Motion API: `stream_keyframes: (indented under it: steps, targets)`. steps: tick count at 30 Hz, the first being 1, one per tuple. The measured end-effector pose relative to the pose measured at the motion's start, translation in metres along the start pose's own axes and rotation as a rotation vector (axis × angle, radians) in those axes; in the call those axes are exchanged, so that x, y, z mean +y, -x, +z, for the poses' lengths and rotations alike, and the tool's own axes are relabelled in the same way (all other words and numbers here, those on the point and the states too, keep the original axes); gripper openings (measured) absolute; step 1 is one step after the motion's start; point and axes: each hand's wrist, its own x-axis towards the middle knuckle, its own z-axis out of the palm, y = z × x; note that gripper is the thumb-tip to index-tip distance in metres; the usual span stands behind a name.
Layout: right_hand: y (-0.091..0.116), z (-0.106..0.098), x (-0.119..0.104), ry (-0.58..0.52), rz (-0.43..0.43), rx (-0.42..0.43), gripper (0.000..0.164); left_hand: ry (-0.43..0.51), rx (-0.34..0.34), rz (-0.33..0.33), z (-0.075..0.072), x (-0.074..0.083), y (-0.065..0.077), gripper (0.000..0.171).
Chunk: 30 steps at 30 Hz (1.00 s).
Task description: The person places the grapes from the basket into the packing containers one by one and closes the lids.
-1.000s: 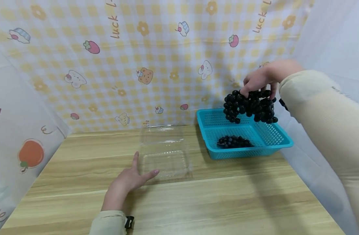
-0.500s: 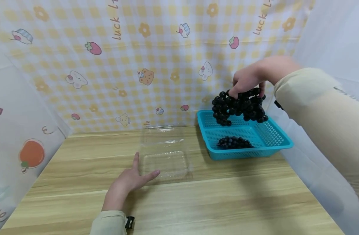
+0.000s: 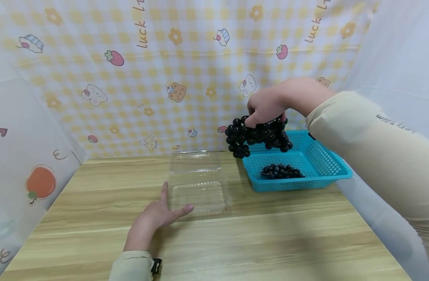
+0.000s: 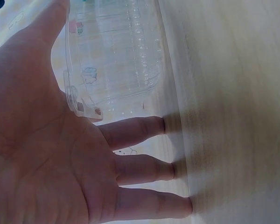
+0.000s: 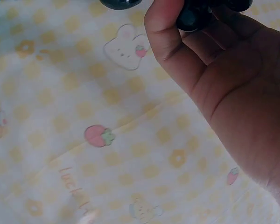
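Carrying seems the step in hand: the right hand (image 3: 270,103) grips dark grapes (image 3: 257,136) above the blue basket's (image 3: 302,181) left side, the left hand (image 3: 154,215) lies spread at the clear container (image 3: 199,198) on the desk (image 3: 256,249), and the next move likely calls for lowering them gently inside.

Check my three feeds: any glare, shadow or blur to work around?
Head: bright, with glare streaks on the clear plastic clamshell and a soft shadow on the wood-grain table; left wrist: hazy, the left hand underlit and shadowing the table; right wrist: dim, the right hand dark, the black grapes cropped by the top edge.
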Motion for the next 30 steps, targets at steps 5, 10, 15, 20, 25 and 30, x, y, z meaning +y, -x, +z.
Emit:
stream_keyframes:
  steps: [5,10,15,20,25,30]
  targets:
    - [-0.002,0.002,-0.019,0.03,-0.029,0.005,0.034,0.009,-0.002,-0.006,0.0,0.001,0.001,0.141]
    - [-0.008,0.006,-0.034,0.043,-0.054,-0.003,0.039,0.02,-0.004,-0.007,-0.001,0.003,0.002,0.14]
    - [-0.016,0.01,-0.055,0.041,-0.069,-0.012,0.041,0.023,-0.013,-0.014,-0.002,0.001,0.0,0.141]
    - [-0.024,0.016,-0.075,0.062,-0.074,-0.022,0.043,0.018,-0.019,-0.019,-0.002,-0.001,-0.001,0.142]
    - [-0.032,0.023,-0.089,0.071,-0.094,-0.021,0.045,0.016,-0.02,-0.019,-0.002,-0.001,-0.001,0.141]
    - [-0.038,0.029,-0.098,0.084,-0.104,-0.01,0.045,0.009,-0.022,-0.018,-0.001,0.0,0.0,0.141]
